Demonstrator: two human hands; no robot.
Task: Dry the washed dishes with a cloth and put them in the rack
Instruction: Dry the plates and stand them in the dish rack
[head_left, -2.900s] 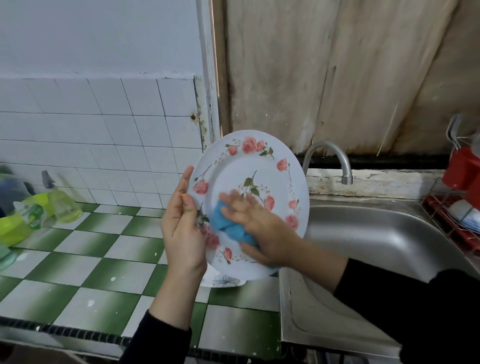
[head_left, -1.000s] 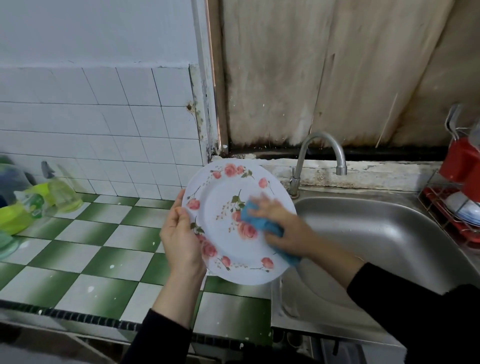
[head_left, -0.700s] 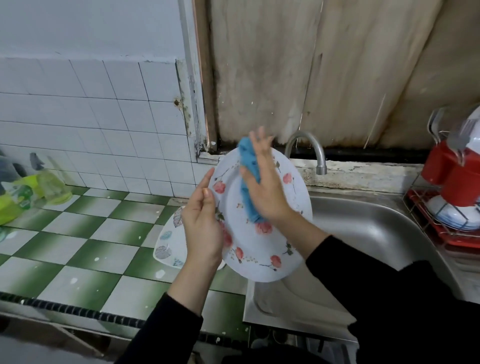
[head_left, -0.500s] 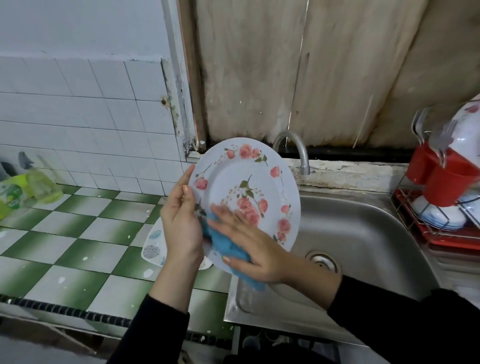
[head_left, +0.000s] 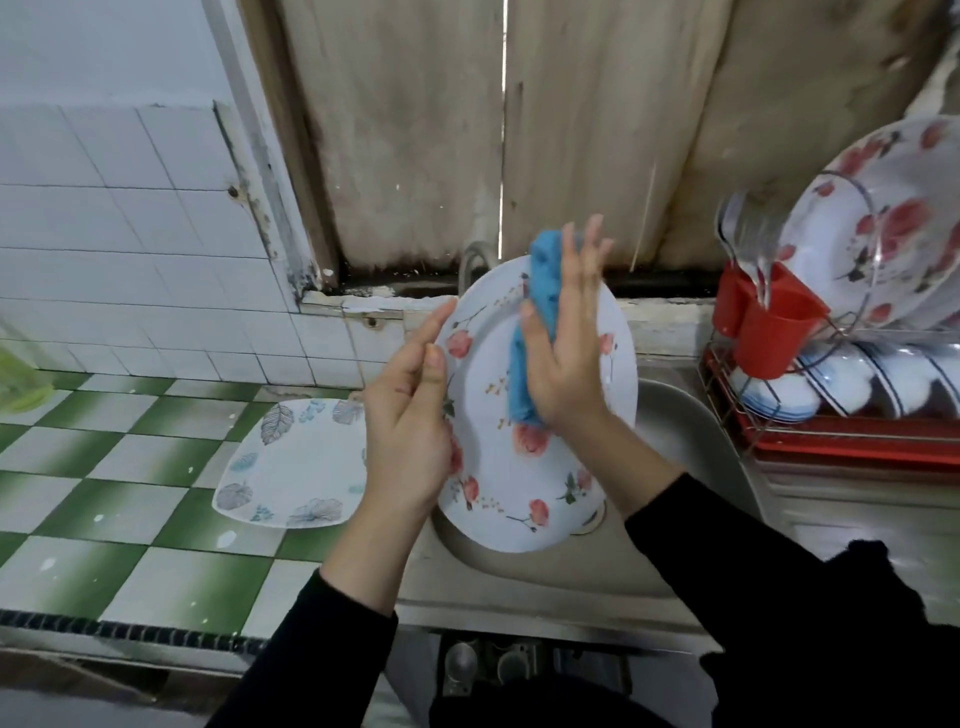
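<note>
Pressing cloth (head_left: 535, 332), right hand (head_left: 566, 364) has moved to rose plate (head_left: 498, 467)'s upper edge

The upright dinner plate (head_left: 498, 467) is white with pink-red roses and green leaves; the cloth (head_left: 540, 291) on it is blue. Left of it, the squarish plate (head_left: 296, 462) is white with grey and pale-blue leaves. The countertop (head_left: 104, 519) is a green-and-white check, the far wall tiles (head_left: 130, 234) white, the right-hand cutlery holder (head_left: 774, 332) red, the sleeves (head_left: 322, 649) black.

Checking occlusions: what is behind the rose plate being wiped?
Behind the rose plate lie the steel sink and the faucet, only its arch top showing. The plate covers the spout and most of the drain.
</note>
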